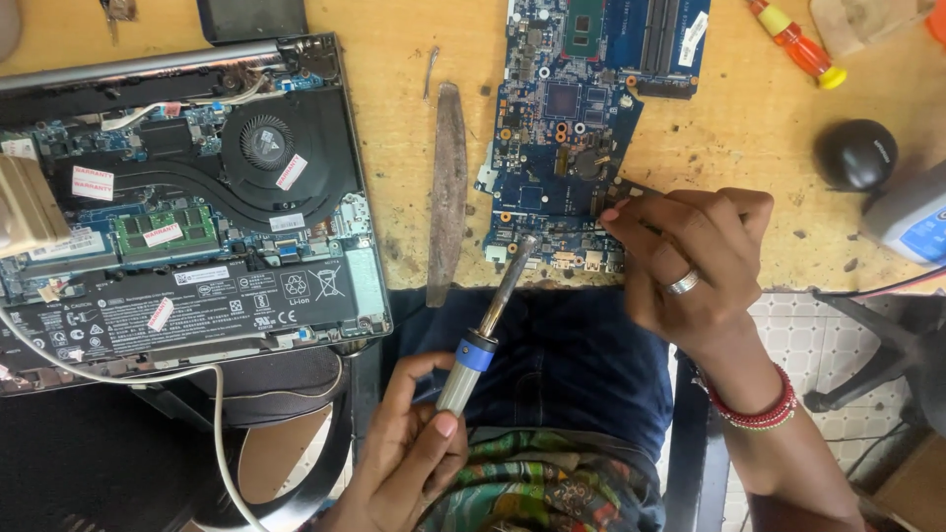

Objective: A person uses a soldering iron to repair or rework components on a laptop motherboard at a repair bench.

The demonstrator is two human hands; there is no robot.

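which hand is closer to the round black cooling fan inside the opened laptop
Left. The left hand, gripping a soldering iron, sits below and right of the fan; the right hand is farther right, on the blue circuit board.

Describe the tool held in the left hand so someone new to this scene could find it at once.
Start at the bare blue circuit board on the wooden table. At its near edge rests the tip of a soldering iron, gripped by the left hand. Its blue collar and grey handle distinguish it from the orange screwdriver.

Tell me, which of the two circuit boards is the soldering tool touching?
The loose blue board lying bare on the wooden bench; the other sits inside the opened laptop, away from the tool.
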